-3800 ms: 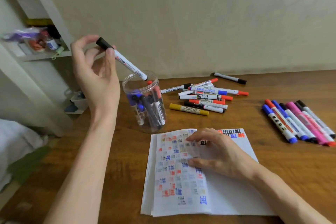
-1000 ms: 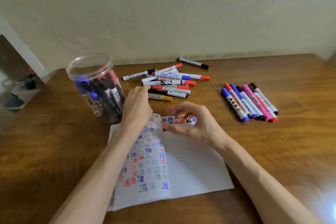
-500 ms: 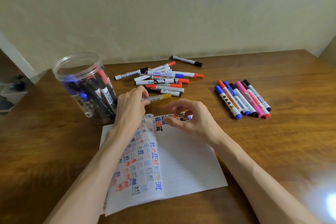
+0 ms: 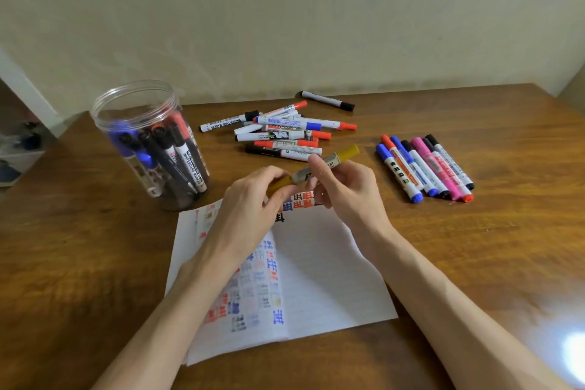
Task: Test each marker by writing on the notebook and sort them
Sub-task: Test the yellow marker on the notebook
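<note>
Wooden table (image 4: 95, 263) under a plain wall; both hands hold a yellow marker (image 4: 316, 168) above the notebook (image 4: 323, 279); left hand (image 4: 250, 199) pinches one end, right hand (image 4: 345, 187) grips the barrel; light, stiff, probably slick; best held mid-barrel.

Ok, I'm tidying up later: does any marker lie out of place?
One black-capped marker lies alone near the wall, apart from the loose pile and the neat row. Nothing looks spilled or damaged.
</note>
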Motion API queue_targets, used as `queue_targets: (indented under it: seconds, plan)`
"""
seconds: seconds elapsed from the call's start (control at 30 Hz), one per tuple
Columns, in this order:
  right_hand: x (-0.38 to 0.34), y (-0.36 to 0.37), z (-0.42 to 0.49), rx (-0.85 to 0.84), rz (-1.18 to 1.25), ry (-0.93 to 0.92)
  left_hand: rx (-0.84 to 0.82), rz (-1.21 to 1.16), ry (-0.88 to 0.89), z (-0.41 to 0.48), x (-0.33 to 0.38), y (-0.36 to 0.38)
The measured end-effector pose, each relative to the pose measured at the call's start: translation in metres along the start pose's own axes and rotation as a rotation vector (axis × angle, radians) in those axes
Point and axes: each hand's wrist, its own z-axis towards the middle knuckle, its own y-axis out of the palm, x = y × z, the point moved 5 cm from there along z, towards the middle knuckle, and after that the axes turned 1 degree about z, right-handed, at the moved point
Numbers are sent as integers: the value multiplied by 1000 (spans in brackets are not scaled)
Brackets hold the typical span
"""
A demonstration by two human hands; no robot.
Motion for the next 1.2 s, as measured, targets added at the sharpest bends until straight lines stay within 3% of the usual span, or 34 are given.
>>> queue_targets:
  seconds: [0.2,0.73,1.2]
  plan:
    - [0,13,-7,-89,10,-34,-45,37,102,-5,7,-2]
    - [-11,16,-9,-161,-59,-101,-240,-246,-33,-12,-4,-7]
    - [-18,13,-8,-315,-115,-209,-501,-676,-154,-14,-8,-9]
